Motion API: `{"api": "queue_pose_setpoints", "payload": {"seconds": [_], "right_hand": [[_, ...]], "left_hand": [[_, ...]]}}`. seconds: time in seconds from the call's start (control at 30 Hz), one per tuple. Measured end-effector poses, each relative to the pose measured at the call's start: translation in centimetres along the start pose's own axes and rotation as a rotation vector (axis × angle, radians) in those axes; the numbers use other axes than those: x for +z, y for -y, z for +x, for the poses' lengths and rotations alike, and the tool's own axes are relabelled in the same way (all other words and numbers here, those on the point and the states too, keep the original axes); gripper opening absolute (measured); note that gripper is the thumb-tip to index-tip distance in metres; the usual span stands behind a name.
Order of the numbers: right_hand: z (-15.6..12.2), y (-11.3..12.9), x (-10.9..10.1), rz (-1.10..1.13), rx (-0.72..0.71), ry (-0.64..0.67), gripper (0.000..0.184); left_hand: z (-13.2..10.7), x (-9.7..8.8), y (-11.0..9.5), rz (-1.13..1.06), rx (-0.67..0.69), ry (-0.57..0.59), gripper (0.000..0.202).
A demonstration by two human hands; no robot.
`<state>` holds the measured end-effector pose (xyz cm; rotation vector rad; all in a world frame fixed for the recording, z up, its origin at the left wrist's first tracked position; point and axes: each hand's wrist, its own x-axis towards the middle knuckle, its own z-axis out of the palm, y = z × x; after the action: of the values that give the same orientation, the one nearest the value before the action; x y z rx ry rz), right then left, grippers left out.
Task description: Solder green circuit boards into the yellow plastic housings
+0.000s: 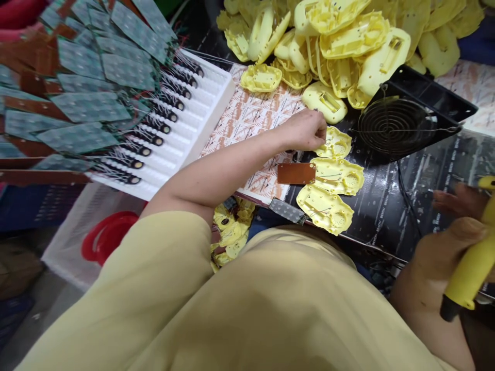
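Note:
My left hand (307,130) is bent over the far end of a row of yellow plastic shells, its fingers pinched together at the left edge of a shell (336,143). Whatever is between the fingertips is hidden. Nearer me lie a second shell (342,176), with a brown circuit board (296,173) at its left, and a third shell (328,208) with a grey-green board (286,210) beside it. At the right edge, my right hand (450,242) grips a yellow tool (469,270) with a black end; its far part is out of frame.
A black fan with a round grille (394,126) stands right of the shells. Behind is a heap of yellow shells (348,46). On the left, a white foam tray (201,113) carries wired round parts, and many circuit boards (88,77) are piled beside it.

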<state>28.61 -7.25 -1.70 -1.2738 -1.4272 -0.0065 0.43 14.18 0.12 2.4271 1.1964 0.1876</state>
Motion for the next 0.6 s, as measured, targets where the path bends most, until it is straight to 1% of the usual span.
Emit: {"api": "queue_pose_setpoints", "payload": {"seconds": [0.03, 0.07, 0.1, 0.13, 0.17, 0.2, 0.27, 0.33, 0.4, 0.43, 0.5, 0.6], "right_hand": [[0.2, -0.1, 1.3, -0.005, -0.082, -0.124, 0.051], [0.4, -0.2, 2.5, -0.014, -0.193, -0.275, 0.047], [0.5, -0.4, 3.7, -0.017, -0.266, -0.340, 0.043], [0.6, -0.6, 4.6, -0.015, -0.314, -0.370, 0.039], [0.7, -0.9, 5.2, -0.006, -0.339, -0.365, 0.035], [0.7, -1.1, 5.6, 0.011, -0.343, -0.334, 0.034], [0.5, -1.6, 5.8, 0.050, -0.338, -0.303, 0.032], [0.3, -2.0, 5.6, 0.077, -0.330, -0.301, 0.032], [0.2, -2.3, 5.5, 0.094, -0.318, -0.289, 0.033], [0.2, -2.3, 5.4, 0.102, -0.315, -0.274, 0.034], [0.1, -2.4, 5.4, 0.116, -0.314, -0.247, 0.036], [0.1, -2.6, 5.3, 0.123, -0.330, -0.229, 0.035]], "left_hand": [[0.0, 0.0, -0.1, 0.002, -0.007, 0.003, 0.025], [-0.2, -0.1, -0.1, 0.001, -0.011, 0.001, 0.026], [-0.4, -0.4, 0.0, -0.004, -0.013, -0.008, 0.029], [-0.7, -0.7, 0.2, -0.011, -0.014, -0.023, 0.034], [-1.2, -1.2, 0.6, -0.018, -0.019, -0.044, 0.040], [-1.8, -1.6, 1.0, -0.023, -0.030, -0.065, 0.047], [-3.2, -2.5, 2.0, -0.022, -0.073, -0.073, 0.058], [-4.5, -2.7, 2.9, -0.009, -0.135, -0.023, 0.068], [-5.3, -2.3, 3.5, 0.020, -0.188, 0.028, 0.077], [-5.5, -2.0, 3.7, 0.043, -0.204, 0.032, 0.079], [-5.6, -1.4, 3.8, 0.092, -0.216, 0.002, 0.075], [-5.8, -1.6, 3.3, 0.081, -0.181, -0.049, 0.069]]}}
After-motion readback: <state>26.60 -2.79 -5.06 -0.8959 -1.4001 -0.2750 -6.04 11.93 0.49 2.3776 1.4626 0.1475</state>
